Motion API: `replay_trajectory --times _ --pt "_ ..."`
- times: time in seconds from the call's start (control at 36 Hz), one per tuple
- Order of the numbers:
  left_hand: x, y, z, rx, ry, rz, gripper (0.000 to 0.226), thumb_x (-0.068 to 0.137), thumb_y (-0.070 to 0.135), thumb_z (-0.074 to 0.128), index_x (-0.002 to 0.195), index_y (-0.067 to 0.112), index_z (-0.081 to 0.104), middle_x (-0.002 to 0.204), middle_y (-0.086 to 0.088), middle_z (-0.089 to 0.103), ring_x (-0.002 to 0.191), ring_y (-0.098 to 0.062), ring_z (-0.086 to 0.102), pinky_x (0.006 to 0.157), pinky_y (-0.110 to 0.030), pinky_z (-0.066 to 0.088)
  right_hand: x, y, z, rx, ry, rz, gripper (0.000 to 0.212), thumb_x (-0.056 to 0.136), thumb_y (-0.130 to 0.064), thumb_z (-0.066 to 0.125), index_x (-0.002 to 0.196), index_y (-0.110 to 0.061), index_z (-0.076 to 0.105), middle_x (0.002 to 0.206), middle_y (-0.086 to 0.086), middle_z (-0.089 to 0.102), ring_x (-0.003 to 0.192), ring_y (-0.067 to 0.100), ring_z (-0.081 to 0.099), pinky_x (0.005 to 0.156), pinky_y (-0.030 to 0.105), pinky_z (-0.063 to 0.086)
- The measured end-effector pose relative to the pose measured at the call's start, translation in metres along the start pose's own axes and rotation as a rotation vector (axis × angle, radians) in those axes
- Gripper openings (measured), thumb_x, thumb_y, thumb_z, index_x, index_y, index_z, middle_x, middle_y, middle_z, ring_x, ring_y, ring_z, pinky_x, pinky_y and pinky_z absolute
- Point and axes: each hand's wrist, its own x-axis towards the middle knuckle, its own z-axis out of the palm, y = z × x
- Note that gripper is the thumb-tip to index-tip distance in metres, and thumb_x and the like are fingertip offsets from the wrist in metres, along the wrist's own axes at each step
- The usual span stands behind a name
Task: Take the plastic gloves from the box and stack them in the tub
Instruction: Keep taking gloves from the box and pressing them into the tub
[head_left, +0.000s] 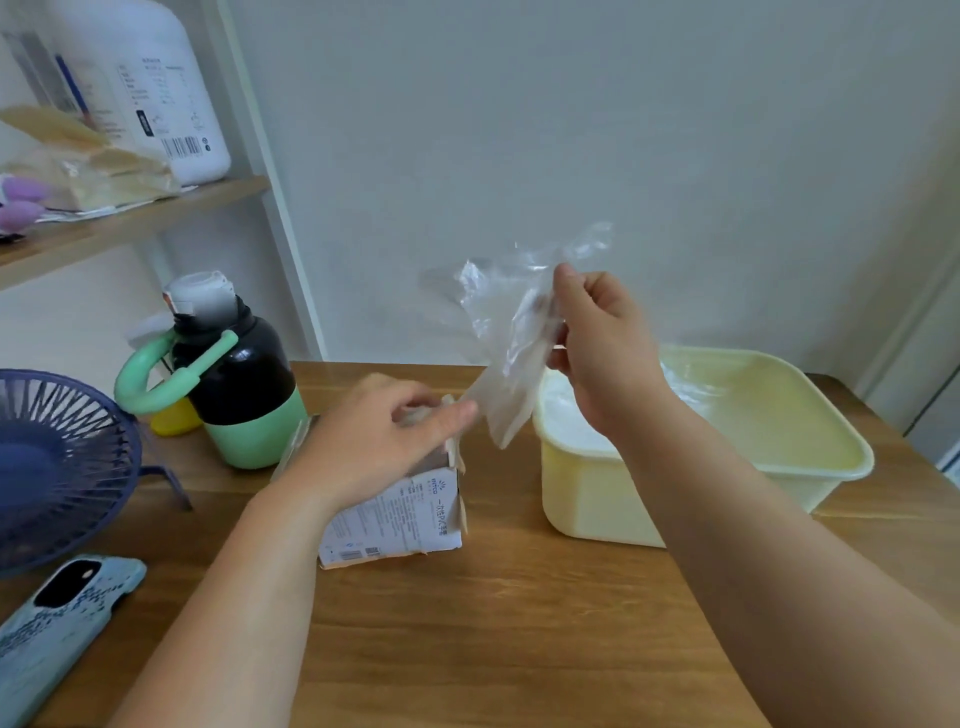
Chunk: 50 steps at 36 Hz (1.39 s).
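Note:
A small white cardboard glove box (400, 519) stands on the wooden table, its top torn open. My left hand (374, 441) grips the top of the box, fingers curled over the opening. My right hand (602, 343) pinches a clear plastic glove (511, 332) and holds it in the air between the box and the tub; the glove hangs crumpled, its lower end near my left fingertips. The pale yellow tub (810, 431) sits at the right, with clear gloves (576, 421) lying inside at its left end.
A black and green bottle (239, 374) with a loop handle stands left of the box. A dark blue fan (57, 467) and a phone (57, 629) lie at the left edge. A shelf (130, 218) with a white jug is above left. The wall is close behind.

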Motion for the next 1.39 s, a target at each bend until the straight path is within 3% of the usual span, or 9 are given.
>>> replay_trajectory --times 0.11,0.17,0.36,0.5,0.67,0.78,1.06,1.19,1.39 --pt "0.005 0.032 -0.001 -0.464 -0.005 0.067 0.046 0.064 0.086 0.051 0.088 0.049 0.066 0.099 0.029 0.067 0.099 0.011 0.06 0.088 -0.022 0.043 -0.003 -0.003 -0.013 -0.054 -0.078 -0.007 0.026 0.097 -0.031 0.051 0.077 -0.016 0.047 0.068 -0.005 0.057 0.068 0.02 0.047 0.058 0.031 0.04" --pt "0.011 0.044 0.005 -0.639 -0.074 0.063 0.052 0.064 0.082 0.057 0.089 0.038 0.071 0.097 0.014 0.072 0.097 -0.008 0.066 0.09 -0.033 0.047 -0.005 -0.007 -0.021 -0.106 -0.112 -0.017 0.026 0.096 -0.031 0.052 0.075 -0.017 0.047 0.069 -0.006 0.058 0.066 0.017 0.047 0.058 0.029 0.039" --pt "0.029 0.08 0.03 -1.125 0.159 -0.024 0.017 0.092 0.007 0.057 0.085 0.018 0.067 0.075 0.006 0.068 0.065 -0.007 0.063 0.064 -0.02 0.051 -0.005 -0.021 -0.057 -0.179 -0.208 -0.04 0.022 0.091 -0.021 0.062 0.074 -0.017 0.048 0.067 -0.003 0.058 0.06 0.014 0.047 0.055 0.027 0.036" --pt "0.036 0.085 0.034 -1.222 0.196 -0.007 0.022 0.095 0.005 0.054 0.084 0.022 0.061 0.093 0.015 0.072 0.061 -0.004 0.062 0.054 -0.015 0.05 -0.006 -0.026 -0.071 -0.311 -0.062 -0.041 0.017 0.089 -0.026 0.063 0.097 -0.021 0.049 0.073 -0.006 0.052 0.062 0.013 0.046 0.06 0.03 0.039" --pt "0.045 0.089 0.039 -1.349 0.332 -0.094 0.016 0.098 0.006 0.051 0.091 0.017 0.06 0.086 0.006 0.065 0.061 -0.001 0.064 0.055 -0.016 0.052 -0.005 -0.029 -0.076 -0.388 -0.05 0.022 0.057 0.081 -0.045 0.067 0.126 -0.025 0.039 0.111 0.0 0.059 0.098 0.011 0.059 0.09 0.037 0.051" --pt "0.052 0.085 0.038 -1.471 0.426 -0.101 0.018 0.1 0.007 0.047 0.088 0.016 0.056 0.083 0.001 0.058 0.071 -0.005 0.067 0.061 -0.021 0.055 -0.01 -0.032 -0.078 -0.42 -0.192 0.257 0.08 0.077 -0.055 0.066 0.139 -0.016 0.033 0.121 0.003 0.048 0.097 0.015 0.056 0.081 0.033 0.054" --pt "0.054 0.095 0.056 -1.676 0.291 -0.126 0.027 0.101 0.005 0.043 0.078 0.015 0.052 0.073 0.004 0.062 0.085 -0.013 0.071 0.069 -0.028 0.059 -0.006 -0.028 -0.073 -0.057 -0.294 0.608 0.035 0.083 -0.025 0.071 0.11 -0.007 0.055 0.103 0.018 0.054 0.069 0.023 0.048 0.07 0.035 0.057" --pt "0.056 0.103 0.066 -1.773 0.19 -0.225 0.016 0.1 0.003 0.044 0.088 0.009 0.053 0.086 -0.004 0.064 0.088 -0.021 0.073 0.079 -0.033 0.059 0.003 -0.022 -0.072 0.156 -0.087 0.45 0.062 0.086 -0.003 0.065 0.139 -0.013 0.033 0.09 0.015 0.058 0.065 0.019 0.051 0.081 0.042 0.054" --pt "0.055 0.101 0.073 -1.534 0.155 -0.331 0.011 0.093 0.006 0.057 0.103 0.002 0.054 0.101 -0.013 0.058 0.076 -0.02 0.071 0.062 -0.029 0.059 0.011 -0.022 -0.091 0.125 0.075 0.281 0.046 0.087 0.011 0.053 0.121 -0.018 0.041 0.069 0.007 0.049 0.054 0.015 0.048 0.067 0.03 0.057"
